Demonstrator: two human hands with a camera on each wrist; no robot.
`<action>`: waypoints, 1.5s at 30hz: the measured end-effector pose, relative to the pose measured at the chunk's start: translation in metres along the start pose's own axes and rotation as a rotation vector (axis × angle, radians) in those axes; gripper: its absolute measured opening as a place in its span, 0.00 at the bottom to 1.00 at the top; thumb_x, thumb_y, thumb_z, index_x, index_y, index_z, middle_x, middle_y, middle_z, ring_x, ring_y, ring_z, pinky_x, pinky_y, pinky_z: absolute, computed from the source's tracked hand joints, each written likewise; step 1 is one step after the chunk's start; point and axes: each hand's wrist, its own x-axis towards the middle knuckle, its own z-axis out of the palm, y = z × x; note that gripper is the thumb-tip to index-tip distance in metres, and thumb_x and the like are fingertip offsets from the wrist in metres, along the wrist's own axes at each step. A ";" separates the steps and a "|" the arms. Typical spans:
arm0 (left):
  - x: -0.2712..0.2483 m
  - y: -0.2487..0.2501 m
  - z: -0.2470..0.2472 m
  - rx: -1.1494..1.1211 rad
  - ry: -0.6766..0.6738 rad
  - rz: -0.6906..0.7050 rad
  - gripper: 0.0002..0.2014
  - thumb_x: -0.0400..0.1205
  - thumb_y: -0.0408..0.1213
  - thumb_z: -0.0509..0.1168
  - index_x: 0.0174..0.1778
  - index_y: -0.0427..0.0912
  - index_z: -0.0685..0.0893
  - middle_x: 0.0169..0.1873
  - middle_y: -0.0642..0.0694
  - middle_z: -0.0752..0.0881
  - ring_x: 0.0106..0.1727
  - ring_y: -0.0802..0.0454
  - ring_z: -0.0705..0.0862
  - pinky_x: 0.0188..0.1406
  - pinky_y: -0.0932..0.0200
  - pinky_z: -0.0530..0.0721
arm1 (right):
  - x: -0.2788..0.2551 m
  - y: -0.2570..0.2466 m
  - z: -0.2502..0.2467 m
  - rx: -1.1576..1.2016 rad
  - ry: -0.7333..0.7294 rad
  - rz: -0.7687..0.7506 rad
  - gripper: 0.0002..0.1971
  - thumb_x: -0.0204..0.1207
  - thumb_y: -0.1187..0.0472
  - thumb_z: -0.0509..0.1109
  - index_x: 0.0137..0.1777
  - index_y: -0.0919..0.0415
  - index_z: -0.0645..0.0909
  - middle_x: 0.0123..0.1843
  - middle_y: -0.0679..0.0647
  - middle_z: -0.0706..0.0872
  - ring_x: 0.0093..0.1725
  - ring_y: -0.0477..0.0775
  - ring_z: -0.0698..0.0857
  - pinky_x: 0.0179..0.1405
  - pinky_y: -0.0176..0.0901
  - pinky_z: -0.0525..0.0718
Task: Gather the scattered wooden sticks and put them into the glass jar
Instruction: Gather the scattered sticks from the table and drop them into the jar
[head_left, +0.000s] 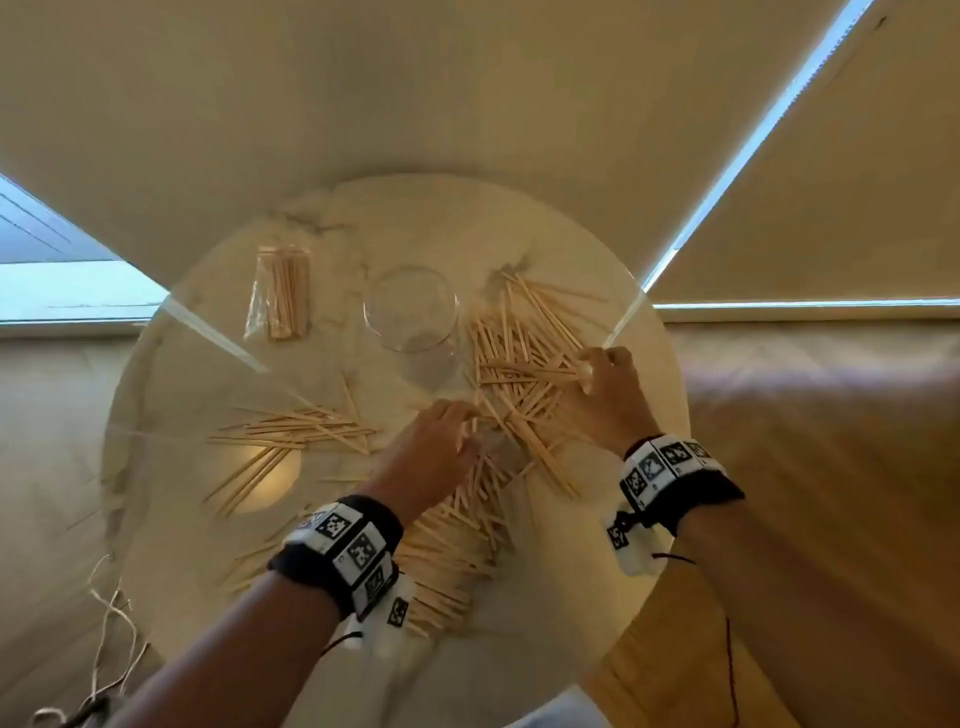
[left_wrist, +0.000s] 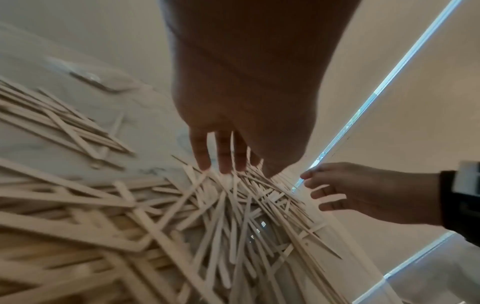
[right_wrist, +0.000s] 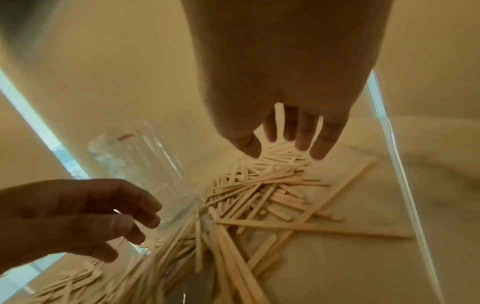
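An empty clear glass jar (head_left: 410, 312) (right_wrist: 137, 160) stands upright at the middle of a round marble table (head_left: 571, 561). Thin wooden sticks lie scattered in heaps: one to the jar's right (head_left: 519, 358) (right_wrist: 259, 195), one at the left (head_left: 296, 431), one near me (head_left: 447, 561) (left_wrist: 207, 216). My left hand (head_left: 462, 423) (left_wrist: 223, 164) (right_wrist: 140, 218) reaches down just in front of the jar, its fingertips touching the sticks and gripping nothing. My right hand (head_left: 592, 371) (right_wrist: 285, 148) (left_wrist: 314, 191) rests its spread fingers on the outer ends of the right heap.
A clear plastic bag (head_left: 280, 299) holding more sticks lies at the table's far left. Pale blinds hang behind the table. A loose cord (head_left: 109, 623) lies on the floor at the left, and wooden floor (head_left: 831, 493) shows to the right.
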 end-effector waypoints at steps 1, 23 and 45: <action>0.014 0.002 0.006 0.045 0.017 -0.033 0.18 0.88 0.45 0.62 0.72 0.44 0.79 0.66 0.43 0.83 0.64 0.42 0.84 0.64 0.45 0.85 | 0.015 -0.001 0.002 -0.016 0.027 0.070 0.22 0.82 0.56 0.67 0.76 0.58 0.75 0.75 0.62 0.70 0.72 0.66 0.73 0.71 0.61 0.77; -0.049 -0.044 0.017 -0.124 0.179 0.016 0.12 0.87 0.39 0.71 0.66 0.48 0.84 0.62 0.53 0.83 0.62 0.53 0.84 0.62 0.55 0.86 | 0.044 -0.055 0.110 -0.338 0.089 -0.018 0.37 0.69 0.46 0.73 0.73 0.68 0.73 0.65 0.67 0.78 0.59 0.71 0.78 0.56 0.64 0.78; -0.079 -0.060 -0.001 -0.132 0.201 0.168 0.13 0.90 0.46 0.62 0.66 0.48 0.87 0.64 0.53 0.86 0.65 0.56 0.84 0.64 0.54 0.87 | 0.069 -0.071 0.063 0.144 -0.007 -0.039 0.11 0.92 0.52 0.54 0.58 0.60 0.68 0.41 0.55 0.84 0.35 0.58 0.85 0.31 0.55 0.84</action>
